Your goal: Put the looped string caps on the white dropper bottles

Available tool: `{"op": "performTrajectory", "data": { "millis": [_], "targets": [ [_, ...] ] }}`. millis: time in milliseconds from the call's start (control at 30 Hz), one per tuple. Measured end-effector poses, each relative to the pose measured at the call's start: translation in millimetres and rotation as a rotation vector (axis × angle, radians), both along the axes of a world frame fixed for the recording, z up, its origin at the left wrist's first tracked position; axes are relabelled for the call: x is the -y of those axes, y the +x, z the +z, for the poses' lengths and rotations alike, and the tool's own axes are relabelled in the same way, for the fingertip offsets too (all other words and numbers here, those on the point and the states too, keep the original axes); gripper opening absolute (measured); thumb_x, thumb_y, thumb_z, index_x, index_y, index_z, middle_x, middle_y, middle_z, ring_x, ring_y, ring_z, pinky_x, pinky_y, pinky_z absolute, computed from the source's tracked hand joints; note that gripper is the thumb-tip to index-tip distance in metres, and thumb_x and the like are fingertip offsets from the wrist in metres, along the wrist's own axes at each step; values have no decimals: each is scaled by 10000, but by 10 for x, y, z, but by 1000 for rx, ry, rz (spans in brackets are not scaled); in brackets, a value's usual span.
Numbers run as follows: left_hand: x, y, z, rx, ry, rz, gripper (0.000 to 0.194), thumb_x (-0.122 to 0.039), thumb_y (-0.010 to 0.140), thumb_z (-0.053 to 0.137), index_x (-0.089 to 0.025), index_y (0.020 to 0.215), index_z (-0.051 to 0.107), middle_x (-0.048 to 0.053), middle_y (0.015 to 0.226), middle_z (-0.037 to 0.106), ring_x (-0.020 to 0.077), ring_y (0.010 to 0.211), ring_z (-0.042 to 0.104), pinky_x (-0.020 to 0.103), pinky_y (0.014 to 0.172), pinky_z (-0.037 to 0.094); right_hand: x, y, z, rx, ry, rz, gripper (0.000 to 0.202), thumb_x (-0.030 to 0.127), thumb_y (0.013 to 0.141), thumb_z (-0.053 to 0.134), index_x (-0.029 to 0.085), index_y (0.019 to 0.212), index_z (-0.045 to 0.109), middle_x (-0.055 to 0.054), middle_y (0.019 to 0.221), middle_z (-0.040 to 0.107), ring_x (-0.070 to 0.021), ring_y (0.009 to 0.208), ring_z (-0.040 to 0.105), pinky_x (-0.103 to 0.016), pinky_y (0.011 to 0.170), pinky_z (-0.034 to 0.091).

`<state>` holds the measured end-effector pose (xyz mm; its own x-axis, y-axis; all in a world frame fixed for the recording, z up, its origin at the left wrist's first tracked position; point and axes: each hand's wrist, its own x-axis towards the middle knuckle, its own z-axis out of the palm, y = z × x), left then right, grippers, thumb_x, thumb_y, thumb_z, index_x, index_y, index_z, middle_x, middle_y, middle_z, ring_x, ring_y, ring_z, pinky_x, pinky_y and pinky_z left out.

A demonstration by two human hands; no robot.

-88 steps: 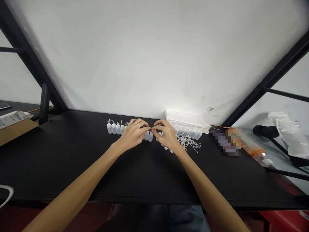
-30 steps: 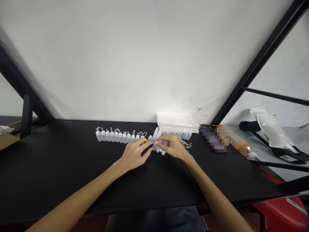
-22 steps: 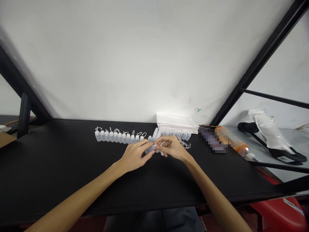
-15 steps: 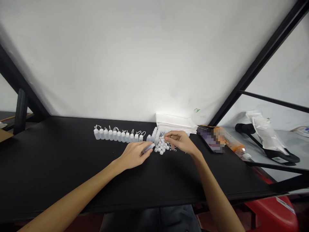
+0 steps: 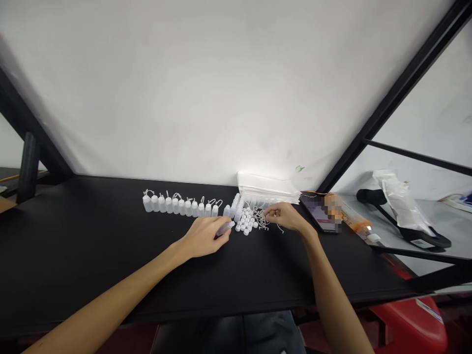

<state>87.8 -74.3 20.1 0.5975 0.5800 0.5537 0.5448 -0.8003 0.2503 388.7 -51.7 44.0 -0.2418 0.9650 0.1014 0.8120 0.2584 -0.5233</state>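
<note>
My left hand [image 5: 206,236] is closed around a small translucent plastic bottle [image 5: 223,228], tilted with its neck pointing right. My right hand [image 5: 283,216] has its fingertips pinched together at a tangle of thin white straps [image 5: 262,223]; whether a strap is between them is hidden. Just left of those straps lies a pile of small white caps [image 5: 246,223]. Behind the pile stand and lie more translucent bottles [image 5: 236,206]. Farther left runs a row of upright bottles with white caps and looped straps [image 5: 182,207].
A stack of white sheets or bags [image 5: 267,188] rests against the wall. On the right lie a phone [image 5: 320,214] and an orange-labelled drink bottle [image 5: 356,223]. Beyond the black frame are a black strap-like item and a plastic bag [image 5: 401,204]. A red stool [image 5: 413,327] stands below the black table [image 5: 92,255].
My right hand has moved right, from the white caps over to the straps. My left hand still grips the bottle in nearly the same place.
</note>
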Motion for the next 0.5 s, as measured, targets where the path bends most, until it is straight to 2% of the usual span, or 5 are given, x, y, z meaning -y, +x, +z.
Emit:
{"op": "performTrajectory", "data": {
  "millis": [300, 500],
  "targets": [
    [9, 5, 16, -35, -22, -10, 202, -261, 892, 516, -159, 1014, 641, -22, 613, 637, 118, 473, 538, 239, 506, 374, -22, -94, -31, 121, 30, -5, 100, 193, 747, 630, 185, 733, 728, -4, 686, 683, -135, 611, 563, -233, 601, 397],
    [6, 0, 16, -25, -2, -23, 208, -263, 896, 513, -153, 1023, 637, -16, 627, 651, 113, 471, 536, 236, 503, 373, -8, -79, -14, 60, 59, -23, 134, 243, 776, 600, 171, 757, 712, -20, 716, 678, -130, 593, 543, -234, 576, 386]
  ]
}}
